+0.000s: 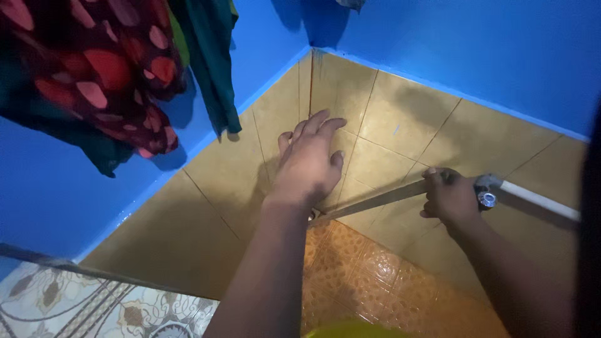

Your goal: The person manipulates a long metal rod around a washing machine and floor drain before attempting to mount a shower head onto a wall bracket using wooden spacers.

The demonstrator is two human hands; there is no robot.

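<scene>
Our right hand (447, 197) is closed around the thin metal rod (375, 200), just beside the chrome tap valve (486, 197) and white pipe (541, 199). Our left hand (310, 163) is open, fingers spread, holding nothing, hovering near the tan wall tiles (400, 122). The rod runs from the right hand leftward, passing under the left hand.

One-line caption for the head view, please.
In a blue-walled, tan-tiled corner, the left hand spreads open toward the wall tiles while the right hand grips a wall tap.
</scene>
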